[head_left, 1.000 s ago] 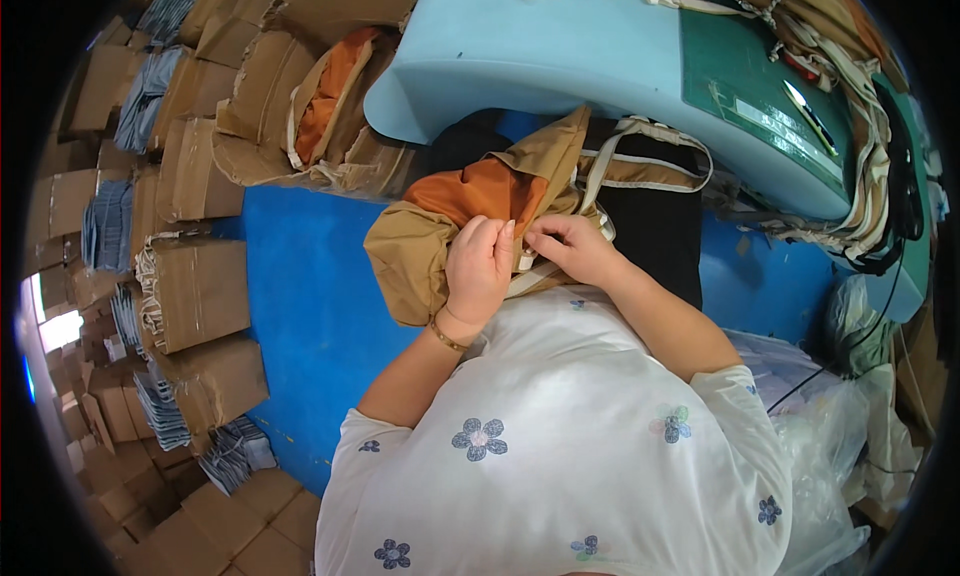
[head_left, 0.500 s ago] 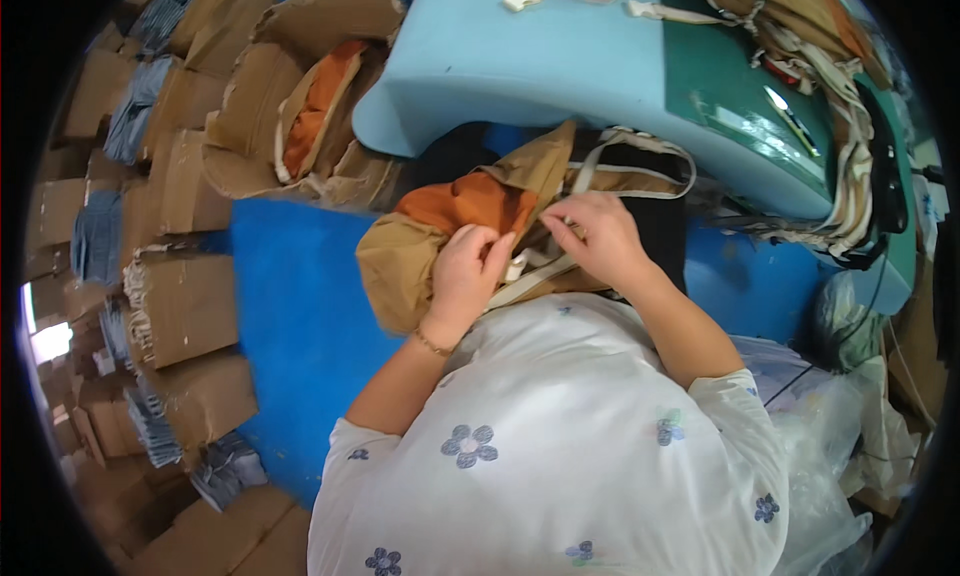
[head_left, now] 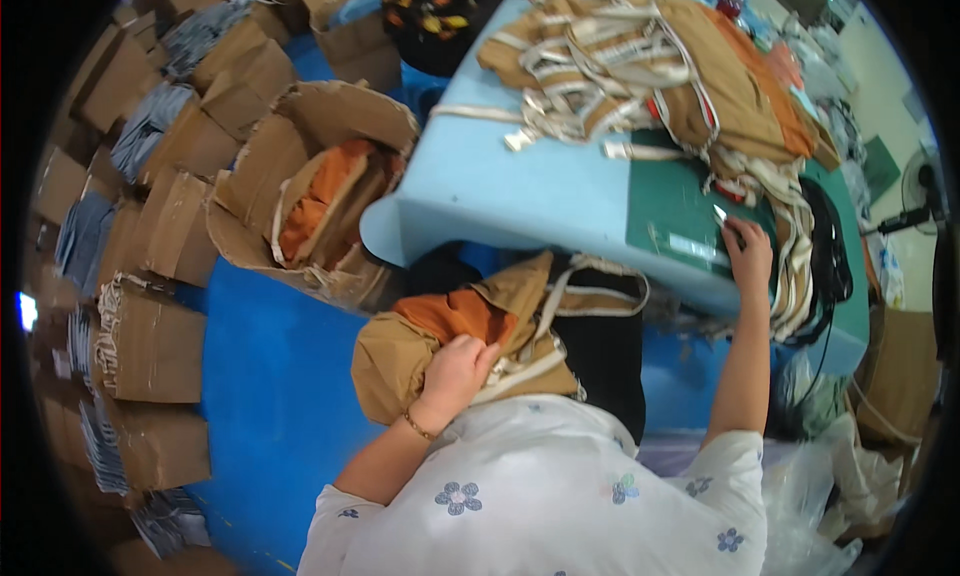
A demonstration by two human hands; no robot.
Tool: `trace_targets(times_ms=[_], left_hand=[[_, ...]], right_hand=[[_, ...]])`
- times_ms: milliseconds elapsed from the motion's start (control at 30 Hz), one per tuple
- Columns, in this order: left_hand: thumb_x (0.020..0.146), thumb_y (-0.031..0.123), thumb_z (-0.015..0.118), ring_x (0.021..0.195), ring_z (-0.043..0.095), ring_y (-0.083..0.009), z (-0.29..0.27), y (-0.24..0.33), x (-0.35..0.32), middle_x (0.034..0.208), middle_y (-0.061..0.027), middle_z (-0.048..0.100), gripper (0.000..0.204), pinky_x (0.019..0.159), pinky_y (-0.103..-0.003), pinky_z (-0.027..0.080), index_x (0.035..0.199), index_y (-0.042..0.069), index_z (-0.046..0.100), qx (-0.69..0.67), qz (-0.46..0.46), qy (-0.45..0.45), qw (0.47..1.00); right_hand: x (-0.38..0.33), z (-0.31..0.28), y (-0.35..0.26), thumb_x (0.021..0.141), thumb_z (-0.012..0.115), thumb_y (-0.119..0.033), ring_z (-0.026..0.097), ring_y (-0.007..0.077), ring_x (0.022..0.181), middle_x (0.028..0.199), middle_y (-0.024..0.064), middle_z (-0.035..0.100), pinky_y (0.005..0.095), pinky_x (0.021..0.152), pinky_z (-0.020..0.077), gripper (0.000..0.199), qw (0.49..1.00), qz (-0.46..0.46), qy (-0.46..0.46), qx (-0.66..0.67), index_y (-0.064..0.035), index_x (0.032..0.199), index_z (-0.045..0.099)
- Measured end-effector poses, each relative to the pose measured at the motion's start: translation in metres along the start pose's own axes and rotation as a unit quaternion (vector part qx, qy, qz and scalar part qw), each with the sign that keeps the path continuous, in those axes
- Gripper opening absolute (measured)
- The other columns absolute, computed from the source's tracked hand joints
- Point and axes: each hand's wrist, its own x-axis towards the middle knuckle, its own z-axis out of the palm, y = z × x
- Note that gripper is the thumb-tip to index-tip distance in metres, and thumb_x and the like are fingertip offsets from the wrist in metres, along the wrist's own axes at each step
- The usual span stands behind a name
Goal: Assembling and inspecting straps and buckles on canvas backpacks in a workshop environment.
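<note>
Across my lap lies a tan fabric bag (head_left: 385, 361) with orange lining (head_left: 455, 316) and off-white straps. My left hand (head_left: 458, 378) is closed on its edge, where the orange cloth meets the tan. Out to the right, my right hand (head_left: 752, 261) is at the table with its fingers closed around a small pointed tool (head_left: 721, 215). Only the tool's silvery tip shows clearly; the fingers hide most of its dark handle, so its exact kind is unclear. Beneath it is a green mat (head_left: 655, 201).
A pale blue table (head_left: 480, 191) stands in front, with a pile of tan and orange strapped bags (head_left: 690, 56). To the left, a torn cardboard box (head_left: 240, 211) holds similar pieces. More boxes (head_left: 155, 346) with folded denim line the far left. Clear plastic (head_left: 780, 496) lies at right.
My right hand has left the bag and moved right and forward to the tool on the mat. My left hand stays on the bag. The view has tilted up, showing more of the table.
</note>
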Motion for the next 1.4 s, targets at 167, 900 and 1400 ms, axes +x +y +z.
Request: trace_targets(times_ms=[167,900,1400], left_hand=[[0.087,0.027,0.062,0.069,0.057,-0.0339,-0.002,0.001,-0.005,0.073,-0.0139,0.057,0.028,0.06,-0.042,0.047,0.073,0.004,0.055,0.067,-0.001,-0.064,0.996],[0.088,0.028,0.06,0.062,0.059,-0.0295,0.006,0.006,-0.011,0.067,-0.0111,0.056,0.028,0.053,-0.04,0.047,0.073,0.007,0.051,0.123,0.06,-0.029,0.99],[0.099,0.023,0.048,0.067,0.045,-0.0129,-0.018,-0.01,0.009,0.07,-0.0044,0.049,0.027,0.063,-0.028,0.041,0.088,0.0,0.054,-0.218,-0.163,-0.096,0.957]], right_hand=[[0.004,-0.003,-0.012,0.084,0.064,-0.021,0.059,0.0283,0.087,0.089,0.0073,0.064,0.0377,0.077,0.0476,0.015,0.998,-0.033,0.017,-0.041,-0.0099,0.093,0.071],[-0.115,0.035,-0.184,0.078,0.076,-0.008,0.052,0.0093,0.08,0.089,0.0006,0.057,0.0238,0.075,0.045,0.036,0.876,0.109,-0.124,0.453,0.0002,0.108,0.057],[-0.173,0.047,-0.243,0.078,0.073,-0.025,0.061,0.0237,0.059,0.07,0.0088,0.061,0.033,0.055,0.0494,0.045,0.887,-0.124,-0.254,0.366,-0.0108,0.119,0.062]])
